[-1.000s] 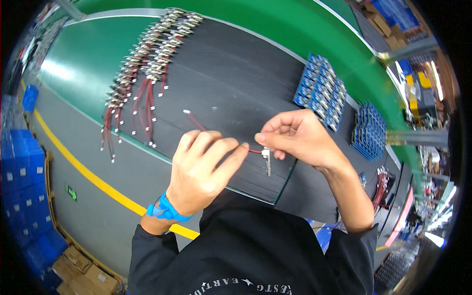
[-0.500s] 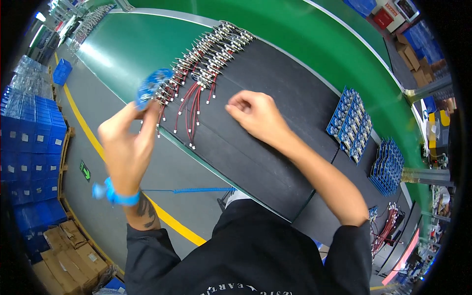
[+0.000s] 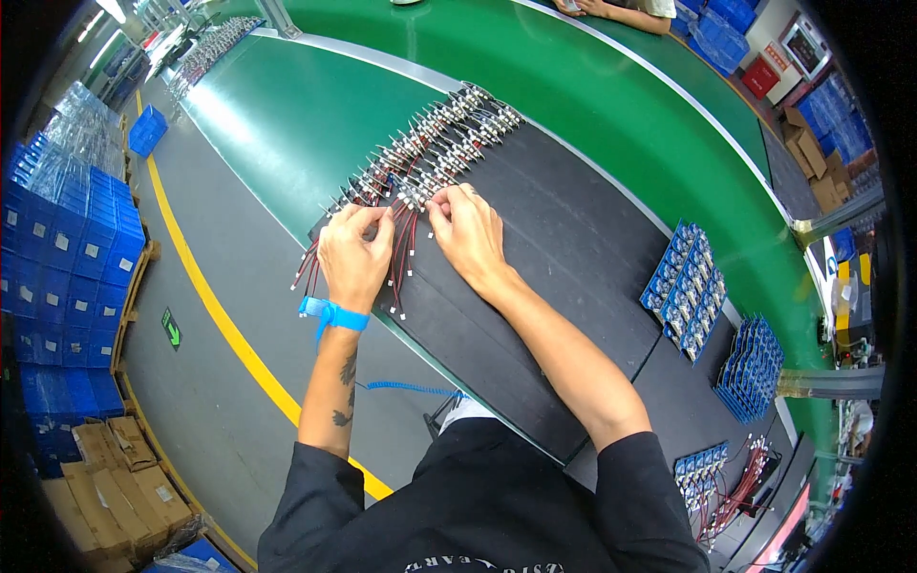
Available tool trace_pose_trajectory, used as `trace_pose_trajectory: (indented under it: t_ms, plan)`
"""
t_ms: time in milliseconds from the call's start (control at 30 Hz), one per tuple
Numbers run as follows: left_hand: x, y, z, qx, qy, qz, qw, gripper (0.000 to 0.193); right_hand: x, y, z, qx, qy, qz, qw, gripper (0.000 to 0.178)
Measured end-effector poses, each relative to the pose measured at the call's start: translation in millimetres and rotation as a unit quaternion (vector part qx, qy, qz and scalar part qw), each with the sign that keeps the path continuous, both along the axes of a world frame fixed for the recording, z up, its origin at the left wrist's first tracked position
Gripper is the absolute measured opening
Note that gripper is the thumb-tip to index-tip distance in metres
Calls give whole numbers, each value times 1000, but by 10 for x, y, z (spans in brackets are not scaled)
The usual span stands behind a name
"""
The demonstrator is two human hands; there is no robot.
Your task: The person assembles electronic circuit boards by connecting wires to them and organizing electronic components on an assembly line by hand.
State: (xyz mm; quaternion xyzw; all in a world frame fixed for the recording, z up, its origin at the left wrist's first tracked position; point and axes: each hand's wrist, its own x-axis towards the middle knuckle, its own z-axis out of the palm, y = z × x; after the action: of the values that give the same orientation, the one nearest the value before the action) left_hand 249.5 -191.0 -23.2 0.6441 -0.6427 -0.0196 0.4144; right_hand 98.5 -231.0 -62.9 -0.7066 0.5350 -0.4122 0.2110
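Two rows of small circuit boards (image 3: pixel 441 158), standing close together on edge, carry red wires with white plugs. My left hand (image 3: pixel 355 256) is at the near end of the left row, thumb and fingers pinched; what lies between them is hidden. My right hand (image 3: pixel 468 234) is beside the near end of the right row, fingers curled with the tips against the boards. Whatever it grips is too small to tell. Loose red wires (image 3: pixel 401 263) hang down between my hands toward the mat's edge. A blue wrist strap (image 3: pixel 334 313) circles my left wrist.
The rows lie on a black mat (image 3: pixel 564 248) over a green bench (image 3: pixel 315 105). Blue circuit-board panels (image 3: pixel 685 291) and another stack (image 3: pixel 750 368) stand to the right. Red wire bundles (image 3: pixel 745 487) lie lower right. Blue bins (image 3: pixel 67 267) are piled at left. Another person's arm (image 3: pixel 626 14) rests far back.
My left hand has moved right and down to the rows; the round blue board it held no longer shows. My right hand has come left to the right row. The view has shifted slightly.
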Motion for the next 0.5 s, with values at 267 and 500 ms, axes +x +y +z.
trace_pose_trajectory:
  t_ms: [267, 500]
  plan:
    - [-55, -29, -259, 41, -41, 3, 998, 11, 9, -24, -57, -18, -3, -36, 999, 11]
    - [-112, -42, -214, 10, -138, 12, 990, 12, -11, -5, -31, -26, -21, -31, 999, 10]
